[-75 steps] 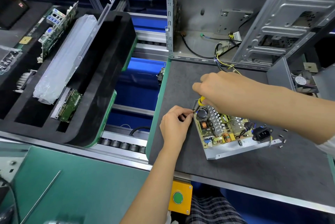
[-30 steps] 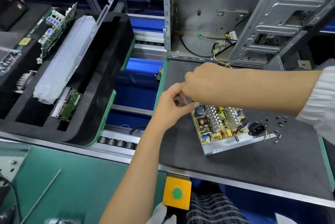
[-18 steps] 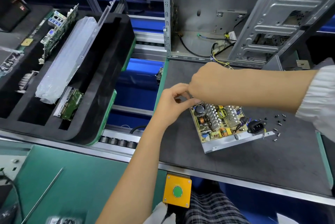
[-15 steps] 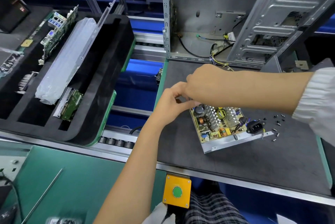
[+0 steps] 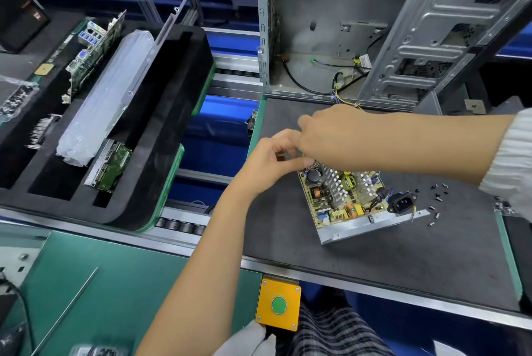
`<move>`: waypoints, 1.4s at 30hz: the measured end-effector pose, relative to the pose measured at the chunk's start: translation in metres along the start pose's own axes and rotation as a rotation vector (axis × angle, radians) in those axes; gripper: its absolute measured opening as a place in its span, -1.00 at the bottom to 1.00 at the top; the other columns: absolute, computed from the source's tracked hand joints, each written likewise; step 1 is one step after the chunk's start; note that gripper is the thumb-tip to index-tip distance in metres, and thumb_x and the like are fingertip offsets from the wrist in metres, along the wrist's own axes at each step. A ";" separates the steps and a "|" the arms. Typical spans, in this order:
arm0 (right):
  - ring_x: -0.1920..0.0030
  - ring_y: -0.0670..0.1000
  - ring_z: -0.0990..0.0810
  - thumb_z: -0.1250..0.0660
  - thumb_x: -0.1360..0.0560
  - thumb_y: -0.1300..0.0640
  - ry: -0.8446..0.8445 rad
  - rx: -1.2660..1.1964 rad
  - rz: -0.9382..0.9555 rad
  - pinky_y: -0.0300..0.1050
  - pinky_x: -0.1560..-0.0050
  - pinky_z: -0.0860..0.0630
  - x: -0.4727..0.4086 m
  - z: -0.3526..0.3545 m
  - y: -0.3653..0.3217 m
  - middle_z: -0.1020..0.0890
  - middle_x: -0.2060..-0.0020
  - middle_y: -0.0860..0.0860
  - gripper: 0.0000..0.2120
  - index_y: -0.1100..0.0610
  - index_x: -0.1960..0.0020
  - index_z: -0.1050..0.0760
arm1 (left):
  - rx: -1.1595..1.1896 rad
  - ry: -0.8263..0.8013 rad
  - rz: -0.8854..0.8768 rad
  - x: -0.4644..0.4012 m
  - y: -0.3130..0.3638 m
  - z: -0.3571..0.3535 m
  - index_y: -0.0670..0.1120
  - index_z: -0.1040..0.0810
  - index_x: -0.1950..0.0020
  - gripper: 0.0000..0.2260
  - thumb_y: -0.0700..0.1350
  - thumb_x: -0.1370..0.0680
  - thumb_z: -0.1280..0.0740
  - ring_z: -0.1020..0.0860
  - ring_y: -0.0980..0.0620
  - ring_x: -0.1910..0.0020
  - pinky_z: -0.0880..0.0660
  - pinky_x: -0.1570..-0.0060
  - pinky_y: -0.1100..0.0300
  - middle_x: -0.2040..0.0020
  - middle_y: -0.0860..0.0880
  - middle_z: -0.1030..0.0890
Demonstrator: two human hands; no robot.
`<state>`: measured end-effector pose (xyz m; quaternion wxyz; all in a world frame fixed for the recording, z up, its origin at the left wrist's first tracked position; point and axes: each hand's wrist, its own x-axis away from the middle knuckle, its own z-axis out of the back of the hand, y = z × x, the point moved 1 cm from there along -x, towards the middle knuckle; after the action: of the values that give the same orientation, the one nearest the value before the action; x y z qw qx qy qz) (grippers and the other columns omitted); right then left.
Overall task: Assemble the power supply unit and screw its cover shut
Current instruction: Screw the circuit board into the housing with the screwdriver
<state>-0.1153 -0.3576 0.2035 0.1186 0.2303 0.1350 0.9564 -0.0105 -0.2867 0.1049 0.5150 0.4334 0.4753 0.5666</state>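
The power supply unit (image 5: 342, 197) lies without a cover on the dark mat (image 5: 374, 263), its circuit board, heat sinks and black mains socket (image 5: 400, 202) showing. My right hand (image 5: 331, 137) is curled over the board's far left corner, and a sliver of a yellow item (image 5: 304, 156) shows under its fingers. My left hand (image 5: 270, 160) meets it from the left with thumb and forefinger bent toward that corner; their tips are hidden. Several small black screws (image 5: 437, 197) lie loose to the right of the unit.
An open metal computer case (image 5: 331, 39) with dangling cables stands just behind the mat. A black foam tray (image 5: 161, 154) holding boards and a plastic-wrapped part fills the left. A yellow box with a green button (image 5: 278, 305) hangs at the front edge.
My left hand has lifted from the mat at the board's corner and come up against my right hand. My right hand has shifted slightly left. The unit itself has stayed put.
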 end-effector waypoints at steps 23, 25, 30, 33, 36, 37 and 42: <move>0.03 0.16 -0.58 -0.24 -0.55 0.19 -0.022 -0.087 -0.078 -0.12 0.41 -0.22 0.003 -0.002 -0.005 -0.52 0.08 0.06 -0.79 0.19 -0.17 -0.40 | 0.032 0.087 -0.033 -0.005 -0.005 -0.009 0.23 -0.64 0.21 -0.64 -0.27 -0.38 -0.54 -0.51 0.06 0.18 -0.49 0.10 0.20 0.15 -0.11 -0.58; 0.06 0.17 -0.58 -0.23 -0.53 0.24 -0.028 -0.083 -0.074 -0.14 0.48 -0.13 0.005 -0.003 -0.006 -0.43 0.22 0.04 -0.78 0.18 -0.17 -0.40 | 0.082 0.096 -0.008 -0.001 -0.012 -0.003 0.09 -0.66 0.08 -0.73 -0.25 -0.38 -0.55 -0.51 -0.04 0.16 -0.52 0.02 0.06 0.09 -0.16 -0.57; 0.44 0.02 -0.19 -0.24 -0.46 0.31 -0.013 -0.065 -0.058 -0.13 0.51 -0.03 0.008 -0.003 -0.004 -0.19 0.38 0.03 -0.81 0.16 -0.01 -0.29 | 0.039 0.275 0.143 0.022 -0.043 -0.001 -0.06 -0.64 0.15 -0.88 -0.26 -0.45 -0.49 -0.45 0.18 0.29 -0.46 0.17 0.31 0.25 0.10 -0.57; 0.47 -0.01 -0.11 -0.22 -0.44 0.36 -0.026 -0.049 -0.051 -0.13 0.51 -0.03 0.009 -0.004 -0.005 -0.16 0.39 0.02 -0.77 0.14 0.07 -0.19 | -0.150 0.412 0.196 0.031 -0.059 -0.021 -0.12 -0.68 0.16 -0.91 -0.30 -0.46 -0.47 -0.43 0.20 0.32 -0.39 0.22 0.36 0.25 0.02 -0.53; 0.45 0.00 -0.12 -0.22 -0.45 0.36 -0.029 -0.041 -0.047 -0.13 0.51 -0.04 0.008 -0.001 -0.007 -0.16 0.40 0.02 -0.78 0.15 0.08 -0.20 | -0.275 0.473 0.156 0.029 -0.060 -0.039 -0.10 -0.71 0.13 -0.89 -0.30 -0.45 -0.47 -0.43 0.18 0.33 -0.37 0.25 0.43 0.25 0.05 -0.51; 0.44 0.01 -0.13 -0.21 -0.46 0.36 -0.032 -0.036 -0.048 -0.13 0.51 -0.04 0.008 -0.001 -0.007 -0.16 0.40 0.02 -0.79 0.15 0.08 -0.20 | -0.297 0.479 0.148 0.027 -0.059 -0.043 -0.09 -0.71 0.11 -0.88 -0.29 -0.45 -0.47 -0.43 0.17 0.33 -0.37 0.25 0.43 0.24 0.06 -0.50; 0.48 -0.01 -0.14 -0.21 -0.46 0.35 -0.043 -0.027 -0.074 -0.14 0.52 -0.05 0.007 -0.002 -0.008 -0.18 0.40 0.02 -0.80 0.17 0.09 -0.20 | -0.321 0.510 0.201 0.026 -0.058 -0.051 -0.04 -0.72 0.04 -0.88 -0.22 -0.47 -0.46 -0.47 0.11 0.29 -0.49 0.21 0.18 0.19 0.06 -0.54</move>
<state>-0.1213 -0.3482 0.2024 0.1596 0.2442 0.1280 0.9479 -0.0528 -0.2643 0.0391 0.3825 0.2352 0.4483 0.7729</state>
